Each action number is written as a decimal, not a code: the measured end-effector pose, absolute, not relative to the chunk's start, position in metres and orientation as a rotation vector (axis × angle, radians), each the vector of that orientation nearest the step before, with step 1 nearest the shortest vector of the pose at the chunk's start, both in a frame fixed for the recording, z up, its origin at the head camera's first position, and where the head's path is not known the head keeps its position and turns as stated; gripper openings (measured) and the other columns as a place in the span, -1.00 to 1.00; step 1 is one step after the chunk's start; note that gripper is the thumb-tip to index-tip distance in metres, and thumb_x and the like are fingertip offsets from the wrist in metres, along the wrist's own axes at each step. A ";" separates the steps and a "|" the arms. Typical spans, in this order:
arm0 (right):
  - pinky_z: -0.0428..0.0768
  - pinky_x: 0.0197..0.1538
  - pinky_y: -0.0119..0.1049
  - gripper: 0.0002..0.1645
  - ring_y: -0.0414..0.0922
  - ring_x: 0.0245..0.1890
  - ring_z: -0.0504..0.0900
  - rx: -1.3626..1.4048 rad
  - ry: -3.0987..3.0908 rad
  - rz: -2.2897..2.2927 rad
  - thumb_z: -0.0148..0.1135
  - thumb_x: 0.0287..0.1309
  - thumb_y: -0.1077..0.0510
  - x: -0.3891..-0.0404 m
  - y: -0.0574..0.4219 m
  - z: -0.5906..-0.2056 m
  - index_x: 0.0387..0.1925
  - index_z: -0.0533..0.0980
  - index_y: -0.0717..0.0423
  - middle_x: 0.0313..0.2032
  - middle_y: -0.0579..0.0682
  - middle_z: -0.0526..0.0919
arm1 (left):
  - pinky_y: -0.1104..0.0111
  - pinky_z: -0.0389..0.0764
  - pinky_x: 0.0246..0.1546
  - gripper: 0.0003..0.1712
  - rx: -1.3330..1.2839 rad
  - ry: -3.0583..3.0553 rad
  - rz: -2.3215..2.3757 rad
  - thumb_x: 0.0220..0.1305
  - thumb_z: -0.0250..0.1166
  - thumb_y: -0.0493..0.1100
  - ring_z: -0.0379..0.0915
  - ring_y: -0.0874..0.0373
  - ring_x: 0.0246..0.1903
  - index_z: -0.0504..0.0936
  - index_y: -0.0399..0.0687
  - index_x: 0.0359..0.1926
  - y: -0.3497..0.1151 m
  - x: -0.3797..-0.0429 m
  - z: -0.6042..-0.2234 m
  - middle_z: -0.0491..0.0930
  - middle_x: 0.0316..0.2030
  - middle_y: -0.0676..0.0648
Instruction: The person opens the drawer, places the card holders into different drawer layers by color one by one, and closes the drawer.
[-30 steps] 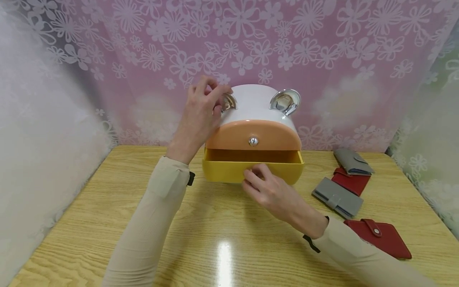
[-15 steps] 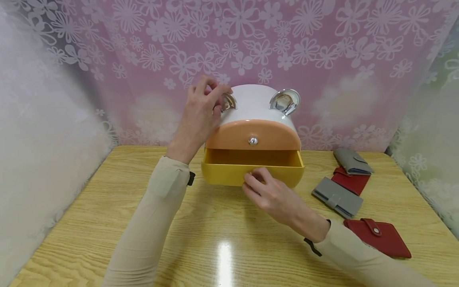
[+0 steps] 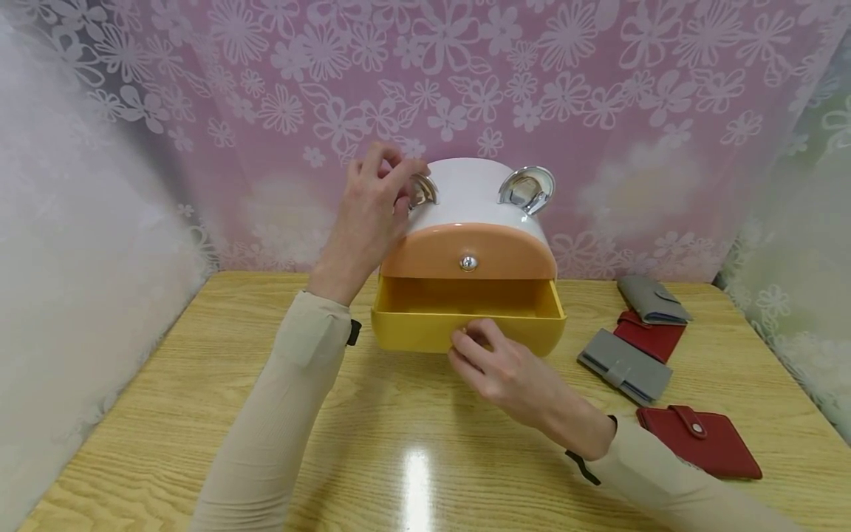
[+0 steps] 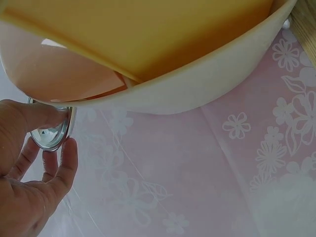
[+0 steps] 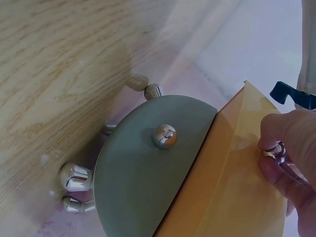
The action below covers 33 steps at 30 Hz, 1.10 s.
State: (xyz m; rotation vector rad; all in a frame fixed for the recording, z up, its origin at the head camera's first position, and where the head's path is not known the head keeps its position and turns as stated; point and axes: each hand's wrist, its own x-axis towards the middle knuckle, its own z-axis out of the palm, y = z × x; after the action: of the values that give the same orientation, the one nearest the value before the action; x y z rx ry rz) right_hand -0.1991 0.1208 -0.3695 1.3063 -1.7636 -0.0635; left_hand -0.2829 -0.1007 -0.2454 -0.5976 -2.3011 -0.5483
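Note:
A small white drawer cabinet (image 3: 468, 185) with chrome ears stands toward the back of the wooden table. My left hand (image 3: 372, 203) holds its left chrome ear (image 4: 52, 131), thumb on one side and fingers on the other. The yellow drawer (image 3: 405, 331) is pulled out, and its bare inside shows. At its front, my right hand (image 3: 499, 373) pinches the small chrome knob (image 5: 280, 150) between thumb and fingers. Above it sits the closed orange drawer (image 3: 425, 251) with its own knob. In the right wrist view a grey-green drawer (image 5: 143, 177) adjoins the yellow one.
To the right on the table (image 3: 266, 414) lie a grey wallet (image 3: 654, 299), a red wallet (image 3: 651, 336) partly under it, a longer grey wallet (image 3: 625, 366) and a red wallet with a snap strap (image 3: 711, 443). A pink floral cloth (image 3: 492, 74) hangs behind the cabinet.
The yellow drawer has slid farther out toward me, with my right hand on its knob moving slightly along. My left hand stays on the ear.

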 end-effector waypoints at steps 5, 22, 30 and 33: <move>0.67 -0.24 -0.36 -0.53 0.05 -0.21 0.56 1.326 -1.739 -0.045 -0.21 0.56 0.39 -0.198 0.121 -0.370 -0.27 0.66 0.25 -0.17 0.13 0.65 | 0.19 0.49 0.06 -0.64 -0.597 -2.296 -0.552 0.40 0.21 -0.37 0.34 -0.08 -0.01 0.65 0.02 0.13 -0.101 -0.283 -0.246 0.42 0.05 -0.16; 0.67 -0.23 -0.37 -0.51 0.05 -0.20 0.56 1.364 -1.728 -0.015 -0.21 0.56 0.39 -0.189 0.123 -0.370 -0.27 0.68 0.25 -0.17 0.13 0.67 | 0.22 0.58 0.11 -0.63 -0.586 -2.316 -0.536 0.41 0.23 -0.33 0.34 -0.08 0.03 0.64 0.10 0.15 -0.101 -0.280 -0.245 0.42 0.09 -0.14; 0.66 -0.21 -0.37 -0.51 0.04 -0.19 0.57 1.373 -1.722 -0.023 -0.21 0.56 0.38 -0.186 0.125 -0.369 -0.27 0.68 0.23 -0.18 0.11 0.67 | 0.22 0.60 0.12 -0.63 -0.583 -2.322 -0.540 0.41 0.23 -0.33 0.34 -0.09 0.05 0.63 0.10 0.15 -0.101 -0.280 -0.245 0.41 0.10 -0.14; 0.66 -0.21 -0.37 -0.50 0.03 -0.19 0.57 1.376 -1.722 -0.025 -0.21 0.57 0.37 -0.185 0.125 -0.370 -0.27 0.69 0.22 -0.18 0.10 0.68 | 0.22 0.60 0.13 -0.62 -0.580 -2.327 -0.542 0.42 0.23 -0.33 0.34 -0.09 0.06 0.63 0.09 0.16 -0.101 -0.280 -0.244 0.41 0.11 -0.14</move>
State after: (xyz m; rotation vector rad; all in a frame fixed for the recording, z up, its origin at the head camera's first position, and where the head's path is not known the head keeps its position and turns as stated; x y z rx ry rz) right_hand -0.1845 0.1248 -0.3696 1.3758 -1.7216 -0.0254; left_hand -0.2797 -0.1005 -0.2445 -0.5797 -2.3271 -0.5421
